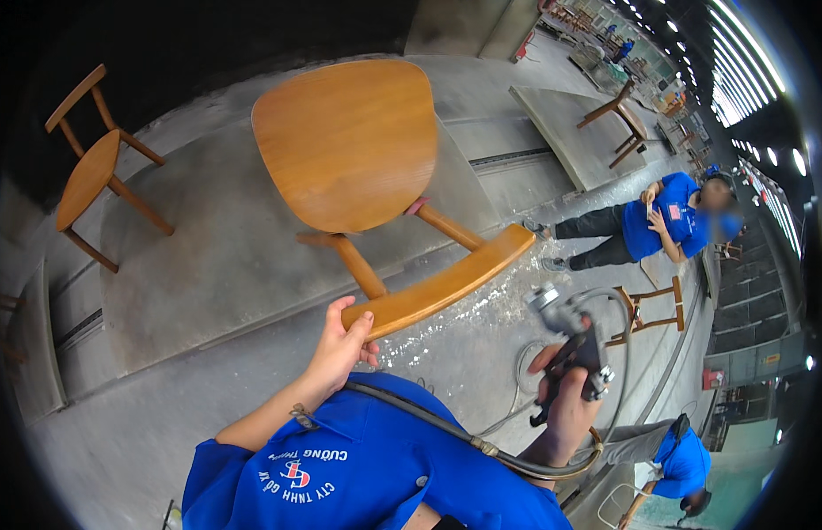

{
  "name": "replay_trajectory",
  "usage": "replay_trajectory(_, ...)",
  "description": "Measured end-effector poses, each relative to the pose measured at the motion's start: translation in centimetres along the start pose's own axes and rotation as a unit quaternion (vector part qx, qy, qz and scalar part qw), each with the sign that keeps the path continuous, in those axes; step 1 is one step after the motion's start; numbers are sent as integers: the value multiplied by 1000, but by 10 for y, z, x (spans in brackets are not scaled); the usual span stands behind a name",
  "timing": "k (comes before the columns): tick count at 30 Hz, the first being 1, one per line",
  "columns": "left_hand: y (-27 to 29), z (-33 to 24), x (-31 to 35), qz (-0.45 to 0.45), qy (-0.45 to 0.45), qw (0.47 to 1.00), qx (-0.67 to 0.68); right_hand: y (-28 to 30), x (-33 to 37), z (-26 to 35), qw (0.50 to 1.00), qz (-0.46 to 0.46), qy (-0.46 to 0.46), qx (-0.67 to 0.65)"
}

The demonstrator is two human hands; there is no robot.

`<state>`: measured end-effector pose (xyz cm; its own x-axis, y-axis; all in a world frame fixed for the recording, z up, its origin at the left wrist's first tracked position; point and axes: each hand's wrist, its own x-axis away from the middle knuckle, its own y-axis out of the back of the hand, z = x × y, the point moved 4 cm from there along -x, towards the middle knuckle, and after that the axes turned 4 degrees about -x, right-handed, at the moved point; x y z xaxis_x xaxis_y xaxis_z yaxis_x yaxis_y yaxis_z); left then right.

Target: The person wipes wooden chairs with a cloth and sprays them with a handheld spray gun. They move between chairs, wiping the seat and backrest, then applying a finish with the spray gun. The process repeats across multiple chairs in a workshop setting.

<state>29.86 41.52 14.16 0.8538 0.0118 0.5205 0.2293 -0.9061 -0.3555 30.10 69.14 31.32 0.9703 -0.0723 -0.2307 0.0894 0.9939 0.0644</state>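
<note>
A brown wooden chair with a rounded seat stands in front of me, its curved backrest toward my body. My left hand grips the left end of that backrest, thumb on top and fingers underneath. On the right, my right hand is wrapped round a spray gun, which is slightly blurred and held apart from the chair. A grey hose crosses my front, and another loops about the gun. The chair's front legs are hidden beneath the seat.
A similar chair stands at the left, another on a grey platform at far right. One person in blue stands to the right, near a chair frame. A second person bends at lower right.
</note>
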Motion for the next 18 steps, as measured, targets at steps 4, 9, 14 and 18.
replay_trajectory(4, 0, 3, -2, 15, 19, 1000, 4, 14, 4, 4, 990, -116, 22, 72)
replay_trajectory(9, 1, 9, 6, 36, 35, 999, 4, -3, 37, 12, 991, 76, -51, -93)
replay_trajectory(14, -6, 18, 11, 40, 54, 998, 5, 8, 43, 16, 996, -35, -63, 56)
replay_trajectory(18, -12, 30, 9, 45, 64, 997, 6, 9, 49, 23, 999, 17, -40, 25)
